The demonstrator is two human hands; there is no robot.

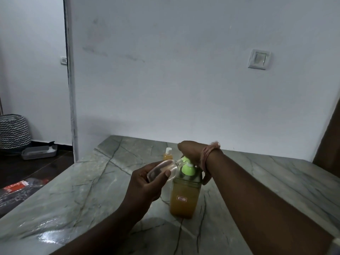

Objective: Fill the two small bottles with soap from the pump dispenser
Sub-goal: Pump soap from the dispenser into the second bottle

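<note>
Pump dispenser (184,196) upright on bench (92,190), amber soap about two thirds up, green pump head (188,169) on top. Used as landmark below.

Left hand (145,183) just left of dispenser at pump-head height, fingers and thumb curled round clear small bottle (162,171). Bottle looks empty, lying nearly on its side, long axis running from the palm up and right toward the pump head, open neck right at the green spout; touching or merely close, cannot tell.

Right hand (193,153) on top of dispenser, palm pressing down over pump head, fingers curled down its right side past the shoulder. Holding the pump, nothing else in it. Thread band (208,150) on the wrist.

Second small bottle (167,154) standing upright behind and slightly left of dispenser, white cap on, amber inside, so probably already filled.

Judged step: pumping soap into second, empty bottle; roughly half done. Key relation: bottle neck must sit straight under spout outlet, spout pointing left toward left hand. With bottle tilted this flat, soap may run down the outside or pool near the neck.

Light switch (259,58) on wall, up and right of dispenser. Patterned basket (13,130) on floor, far left.
</note>
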